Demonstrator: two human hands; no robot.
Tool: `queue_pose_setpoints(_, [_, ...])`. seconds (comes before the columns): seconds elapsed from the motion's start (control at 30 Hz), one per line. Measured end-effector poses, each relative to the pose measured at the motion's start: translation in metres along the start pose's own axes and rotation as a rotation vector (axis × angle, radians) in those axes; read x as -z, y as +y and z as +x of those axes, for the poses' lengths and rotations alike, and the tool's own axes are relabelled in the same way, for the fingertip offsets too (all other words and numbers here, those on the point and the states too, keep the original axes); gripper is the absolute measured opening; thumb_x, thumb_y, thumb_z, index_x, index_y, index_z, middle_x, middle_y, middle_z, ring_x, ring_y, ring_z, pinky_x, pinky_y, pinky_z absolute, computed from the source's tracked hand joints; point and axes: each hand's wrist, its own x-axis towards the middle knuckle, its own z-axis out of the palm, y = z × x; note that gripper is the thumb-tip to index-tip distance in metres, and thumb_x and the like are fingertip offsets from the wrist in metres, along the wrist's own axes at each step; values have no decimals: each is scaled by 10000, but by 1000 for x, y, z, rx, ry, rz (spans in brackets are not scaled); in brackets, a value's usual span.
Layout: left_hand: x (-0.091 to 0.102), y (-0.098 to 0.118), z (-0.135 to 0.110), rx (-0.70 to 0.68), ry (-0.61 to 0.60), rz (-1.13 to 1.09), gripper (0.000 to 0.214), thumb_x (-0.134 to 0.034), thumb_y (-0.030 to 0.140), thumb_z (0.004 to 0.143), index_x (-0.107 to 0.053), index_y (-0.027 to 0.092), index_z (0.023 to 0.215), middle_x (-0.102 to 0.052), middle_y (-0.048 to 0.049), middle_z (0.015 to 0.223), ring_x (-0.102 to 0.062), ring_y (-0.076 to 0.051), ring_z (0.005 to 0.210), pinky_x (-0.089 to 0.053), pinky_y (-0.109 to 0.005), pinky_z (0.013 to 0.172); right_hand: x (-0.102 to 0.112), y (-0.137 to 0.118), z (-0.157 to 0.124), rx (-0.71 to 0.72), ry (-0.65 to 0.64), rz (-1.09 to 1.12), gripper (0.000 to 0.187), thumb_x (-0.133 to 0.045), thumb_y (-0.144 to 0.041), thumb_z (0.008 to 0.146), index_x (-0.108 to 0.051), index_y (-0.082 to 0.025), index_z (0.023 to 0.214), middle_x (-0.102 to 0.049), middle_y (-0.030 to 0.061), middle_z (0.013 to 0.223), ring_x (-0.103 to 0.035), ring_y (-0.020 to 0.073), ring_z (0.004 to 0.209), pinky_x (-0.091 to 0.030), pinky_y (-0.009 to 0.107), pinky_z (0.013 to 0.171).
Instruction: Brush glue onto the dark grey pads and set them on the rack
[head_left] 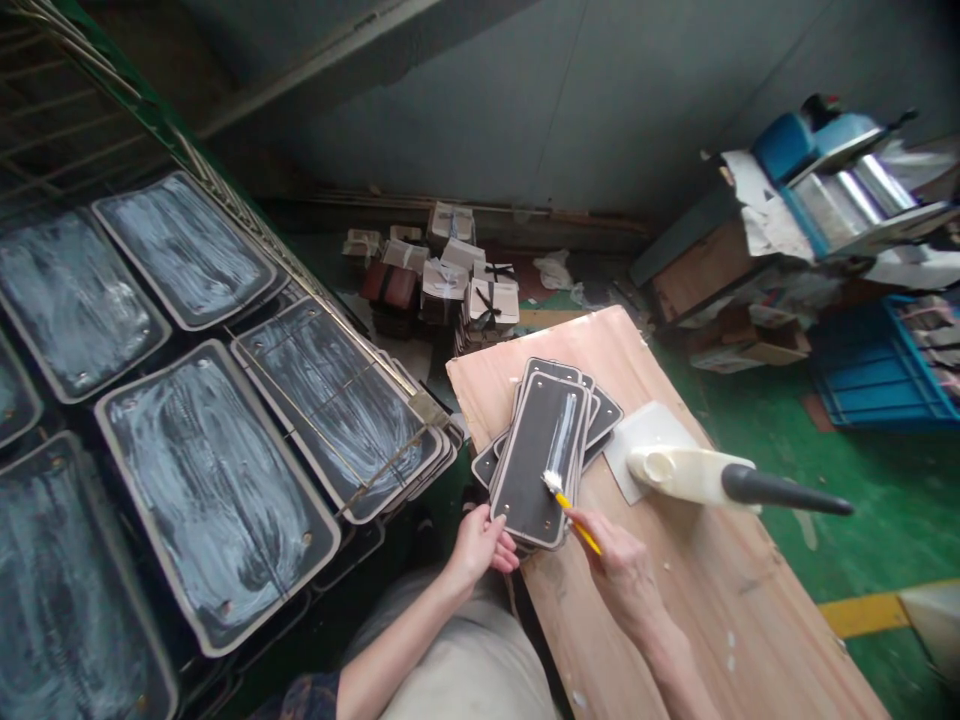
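Note:
A stack of dark, tan-edged flat panels (536, 455) lies on a wooden board (697, 590). The top panel carries a white glue stripe down its right half. My right hand (619, 560) is closed on a yellow-handled brush (571, 508), whose bristles rest on the top panel near its lower right. My left hand (484, 540) grips the near left edge of the stack, fingers curled over it.
A cream glue bottle with a black nozzle (720, 480) lies on a white sheet right of the stack. Glue-coated panels (217, 500) dry on wire racks to the left. Small boxes (450, 275) sit on the floor behind; blue crates (877, 370) and a machine stand at right.

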Motion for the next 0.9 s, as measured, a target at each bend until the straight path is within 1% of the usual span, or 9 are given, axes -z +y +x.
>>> queue_pose_setpoints(0.13, [-1, -2, 1, -18, 2, 53, 417, -453, 598, 837, -385, 187, 816, -596, -2, 574, -631, -160, 442, -475, -224, 391, 1, -15, -20, -38, -102, 92, 268, -344, -183, 988, -534, -227, 1172, -621, 66, 1035, -620, 210, 848, -475, 294, 686])
queue_pose_setpoints(0.23, [2, -5, 3, -51, 36, 150, 371, -416, 555, 864, -391, 193, 786, -567, 12, 561, -596, -148, 403, -418, -205, 351, 9, -21, -21, -83, -201, 216, 241, -370, -203, 992, -545, -245, 1153, -625, 42, 1017, -618, 200, 859, -475, 283, 714])
queue_pose_setpoints(0.33, [8, -7, 5, -188, 184, 301, 279, -485, 462, 856, -420, 198, 794, -526, 48, 558, -534, -108, 369, -326, -170, 348, 21, -18, -10, -149, -278, 374, 172, -436, -268, 991, -574, -249, 1092, -633, 20, 990, -617, 187, 860, -473, 261, 736])
queue_pose_setpoints(0.4, [12, -7, 5, -320, 286, 466, 213, -518, 386, 851, -436, 202, 781, -503, 61, 552, -513, -91, 392, -310, -167, 398, 28, -8, 4, -190, -302, 453, 160, -477, -326, 983, -588, -239, 1058, -640, 13, 938, -619, 181, 824, -474, 248, 714])
queue_pose_setpoints(0.47, [14, -5, 5, -415, 331, 611, 176, -526, 321, 848, -444, 202, 746, -498, 57, 555, -514, -91, 444, -319, -177, 462, 32, 7, 21, -213, -300, 498, 190, -495, -371, 976, -592, -224, 1045, -644, 12, 881, -622, 183, 794, -478, 246, 689])
queue_pose_setpoints(0.53, [15, -1, 5, -478, 345, 704, 143, -522, 264, 842, -451, 203, 734, -516, 43, 587, -519, -100, 506, -325, -188, 516, 31, 24, 39, -213, -252, 510, 222, -498, -400, 970, -592, -213, 1045, -645, 19, 874, -628, 192, 789, -488, 255, 680])
queue_pose_setpoints(0.63, [14, 6, 5, -521, 337, 763, 114, -526, 205, 820, -456, 206, 730, -530, 37, 613, -505, -107, 555, -314, -194, 552, 26, 50, 68, -167, -64, 420, 252, -508, -424, 956, -600, -206, 1044, -648, 35, 915, -635, 205, 775, -503, 282, 678])
queue_pose_setpoints(0.8, [17, 9, 9, -494, 281, 707, 118, -523, 201, 811, -456, 205, 715, -495, 54, 571, -468, -96, 515, -289, -185, 525, 17, 80, 119, -34, 258, 213, 261, -463, -381, 971, -605, -208, 1106, -643, 67, 1047, -633, 232, 895, -514, 337, 783])
queue_pose_setpoints(0.9, [19, 8, 11, -459, 252, 643, 104, -522, 225, 813, -476, 201, 723, -491, 55, 566, -460, -87, 469, -283, -181, 494, 11, 85, 143, 24, 355, 100, 236, -449, -323, 979, -601, -215, 1124, -636, 65, 1089, -618, 235, 966, -496, 346, 834])
